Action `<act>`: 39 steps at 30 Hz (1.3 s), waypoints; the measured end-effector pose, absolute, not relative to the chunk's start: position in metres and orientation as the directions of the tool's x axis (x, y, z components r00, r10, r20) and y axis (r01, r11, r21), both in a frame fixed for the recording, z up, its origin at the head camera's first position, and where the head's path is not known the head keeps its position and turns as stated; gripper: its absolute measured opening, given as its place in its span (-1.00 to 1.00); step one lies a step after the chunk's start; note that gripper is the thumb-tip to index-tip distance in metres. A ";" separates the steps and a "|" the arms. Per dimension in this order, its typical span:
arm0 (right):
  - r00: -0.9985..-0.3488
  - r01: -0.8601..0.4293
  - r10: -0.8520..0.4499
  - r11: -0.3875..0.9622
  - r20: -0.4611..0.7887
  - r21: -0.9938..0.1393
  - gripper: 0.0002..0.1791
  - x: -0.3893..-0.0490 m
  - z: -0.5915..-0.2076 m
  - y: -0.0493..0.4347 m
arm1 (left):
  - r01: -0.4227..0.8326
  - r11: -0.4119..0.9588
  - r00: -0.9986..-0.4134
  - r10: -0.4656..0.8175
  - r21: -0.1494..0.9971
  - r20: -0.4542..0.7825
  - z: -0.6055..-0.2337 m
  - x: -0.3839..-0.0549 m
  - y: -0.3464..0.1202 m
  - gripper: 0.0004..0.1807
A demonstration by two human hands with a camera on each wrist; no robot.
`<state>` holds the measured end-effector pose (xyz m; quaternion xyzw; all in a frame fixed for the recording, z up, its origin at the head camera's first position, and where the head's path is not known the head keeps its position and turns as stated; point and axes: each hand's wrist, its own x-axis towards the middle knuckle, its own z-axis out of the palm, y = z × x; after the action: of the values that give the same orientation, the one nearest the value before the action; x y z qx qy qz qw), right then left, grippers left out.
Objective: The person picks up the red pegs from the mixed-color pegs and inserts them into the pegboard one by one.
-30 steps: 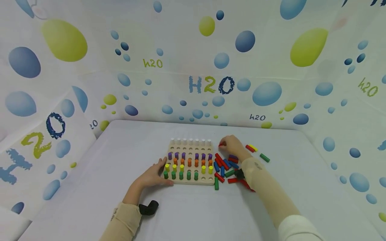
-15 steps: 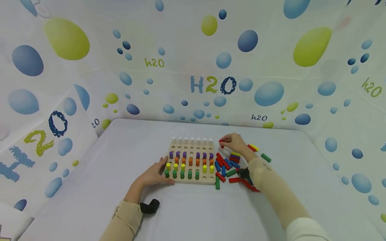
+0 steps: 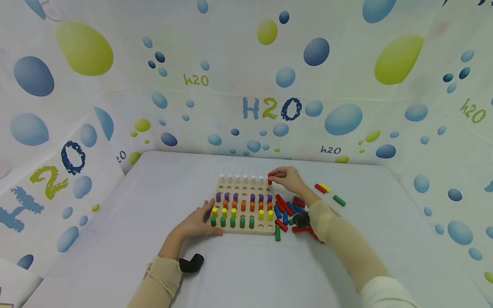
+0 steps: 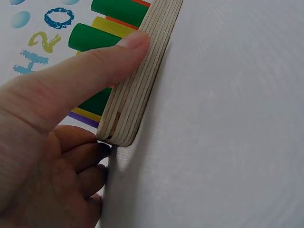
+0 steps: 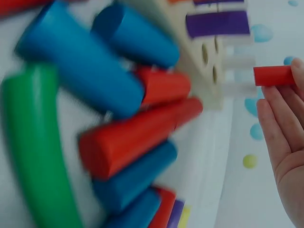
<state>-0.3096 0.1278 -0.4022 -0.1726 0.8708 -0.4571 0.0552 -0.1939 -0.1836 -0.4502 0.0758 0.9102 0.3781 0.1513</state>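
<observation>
A wooden pegboard (image 3: 242, 232) carries rows of green, yellow, orange, purple and white pegs. My left hand (image 3: 195, 220) grips its near left corner, the thumb along the front edge and the fingers at the left side. In the left wrist view that thumb (image 4: 95, 71) lies across the layered wood edge (image 4: 137, 71). Over the board's far right corner, my right hand (image 3: 289, 179) pinches an upright red peg (image 3: 270, 179) by thumb and fingers. The right wrist view has this red peg (image 5: 273, 76) close above the white pegs (image 5: 238, 89).
Right of the board lies a loose pile of red pegs (image 3: 282, 225), blue pegs (image 3: 285, 217) and a green peg (image 3: 277, 233). Farther right are a red peg (image 3: 320, 188), a yellow one and a green peg (image 3: 339, 200). A white cloth (image 3: 246, 273) covers the table.
My right hand has carried the red peg leftward from beside the board to over its far right corner, turning it upright. The left hand has stayed at the near left corner.
</observation>
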 end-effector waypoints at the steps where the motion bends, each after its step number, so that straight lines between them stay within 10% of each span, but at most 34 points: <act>1: -0.934 -0.249 -0.352 0.514 0.063 -0.821 -0.71 -0.310 -0.402 0.124 | 0.026 0.701 -0.943 0.254 0.713 -0.215 -0.450 -0.194 -0.184 0.27; 39: -0.911 -0.266 -0.400 0.391 0.098 -0.881 -0.77 -0.306 -0.409 0.024 | 0.004 0.716 -0.949 0.224 0.698 -0.223 -0.446 -0.191 -0.180 0.24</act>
<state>-0.3056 0.0244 -0.4087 -0.2000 0.8313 -0.5145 0.0651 -0.1907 -0.1796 -0.4456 0.0624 0.9144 0.3718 0.1474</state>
